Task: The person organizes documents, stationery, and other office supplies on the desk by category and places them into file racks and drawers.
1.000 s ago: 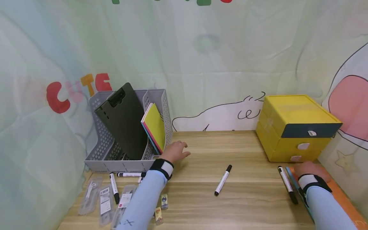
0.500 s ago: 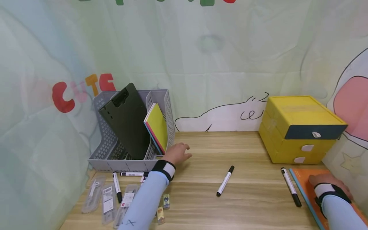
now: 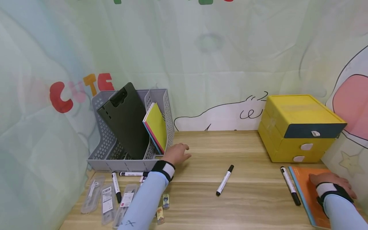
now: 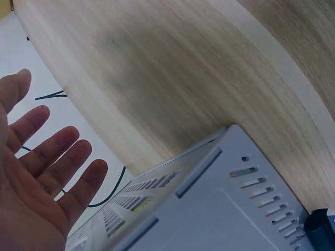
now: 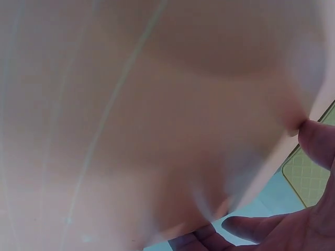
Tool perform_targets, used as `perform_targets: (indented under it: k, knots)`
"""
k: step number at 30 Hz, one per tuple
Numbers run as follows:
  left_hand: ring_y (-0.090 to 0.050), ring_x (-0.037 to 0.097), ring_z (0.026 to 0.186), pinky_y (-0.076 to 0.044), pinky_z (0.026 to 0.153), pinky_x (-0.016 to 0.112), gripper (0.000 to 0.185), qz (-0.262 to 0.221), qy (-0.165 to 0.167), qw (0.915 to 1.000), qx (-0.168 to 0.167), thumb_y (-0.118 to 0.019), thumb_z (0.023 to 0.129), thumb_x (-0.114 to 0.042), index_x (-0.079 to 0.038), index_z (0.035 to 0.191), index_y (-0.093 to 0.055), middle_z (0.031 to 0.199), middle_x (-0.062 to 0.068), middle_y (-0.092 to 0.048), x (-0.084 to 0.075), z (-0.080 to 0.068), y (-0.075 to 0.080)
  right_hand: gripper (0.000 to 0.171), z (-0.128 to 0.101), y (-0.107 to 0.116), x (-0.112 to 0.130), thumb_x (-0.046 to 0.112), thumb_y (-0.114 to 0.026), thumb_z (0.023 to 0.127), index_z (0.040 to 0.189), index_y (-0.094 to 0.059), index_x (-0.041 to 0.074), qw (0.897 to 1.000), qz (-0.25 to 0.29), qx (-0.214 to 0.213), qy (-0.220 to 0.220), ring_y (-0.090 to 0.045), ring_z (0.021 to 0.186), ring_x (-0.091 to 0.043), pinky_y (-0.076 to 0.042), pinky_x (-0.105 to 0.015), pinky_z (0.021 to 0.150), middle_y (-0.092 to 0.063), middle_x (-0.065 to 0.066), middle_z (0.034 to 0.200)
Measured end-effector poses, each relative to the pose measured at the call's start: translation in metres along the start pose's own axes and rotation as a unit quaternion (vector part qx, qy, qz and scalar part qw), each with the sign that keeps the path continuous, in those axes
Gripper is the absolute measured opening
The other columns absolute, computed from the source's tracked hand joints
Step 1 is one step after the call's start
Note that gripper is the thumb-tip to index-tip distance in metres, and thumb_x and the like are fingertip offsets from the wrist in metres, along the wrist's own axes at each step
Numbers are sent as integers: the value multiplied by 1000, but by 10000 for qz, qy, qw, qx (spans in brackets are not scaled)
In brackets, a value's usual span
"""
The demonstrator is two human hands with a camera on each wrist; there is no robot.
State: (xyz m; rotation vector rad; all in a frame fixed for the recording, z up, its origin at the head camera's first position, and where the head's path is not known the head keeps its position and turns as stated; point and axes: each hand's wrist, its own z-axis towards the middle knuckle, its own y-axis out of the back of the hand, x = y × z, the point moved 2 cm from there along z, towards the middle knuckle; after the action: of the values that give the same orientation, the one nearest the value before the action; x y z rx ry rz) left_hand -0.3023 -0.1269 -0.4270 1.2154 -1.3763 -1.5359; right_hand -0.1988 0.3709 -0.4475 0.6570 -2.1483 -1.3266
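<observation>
The right hand (image 3: 330, 181) has a grip on the orange notebook (image 3: 309, 195) at the near right edge of the worktop (image 3: 201, 204): seen from the wrist, the thumb (image 5: 319, 141) and fingertips (image 5: 246, 226) curl round the cover's edge (image 5: 157, 130), which fills that view in a blur. The head view shows the hand lying on top of the book. A black-and-white marker (image 3: 290, 190) lies just beside the notebook's left edge.

The left hand (image 3: 176, 154) holds nothing. Its grip is released, fingers straight and spread (image 4: 52, 157), and it rests on the worktop just beside the front right corner of the grey file rack (image 3: 126, 164). The wrist view shows the palm near the rack's wall (image 4: 209, 209); whether they touch cannot be told.

Near the left sleeve lie packets (image 3: 106, 201) and two markers (image 3: 116, 191). Another marker (image 3: 225, 180) lies alone mid-worktop, well apart from both hands.

In the rack, a black clipboard (image 3: 123, 121) leans tilted, and a yellow-covered pad (image 3: 156, 127) stands in the right compartment. Farther right sits a yellow drawer box (image 3: 299, 127) against the wall.
</observation>
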Motion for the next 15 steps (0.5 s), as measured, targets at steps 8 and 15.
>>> perform_targets:
  k: [8,15]
  knots:
    - [-60,27,115,-46,100,43,39,-50,18,10000,4,-66,96,-34,-8,125,-65,123,12,-64,0,-1,1,80,3,1,-3,47,-40,98,121,-30,-28,9998,-183,0,2,-37,117,-59,-36,-61,102,-33,-51,117]
    - [-61,27,113,-47,99,42,38,33,-43,10000,10,-67,96,-33,-7,122,-65,121,12,-65,1,-2,2,78,-7,2,-2,46,-41,99,120,-32,-29,9997,-155,-150,-62,-37,117,-57,-38,-57,103,-31,-51,116]
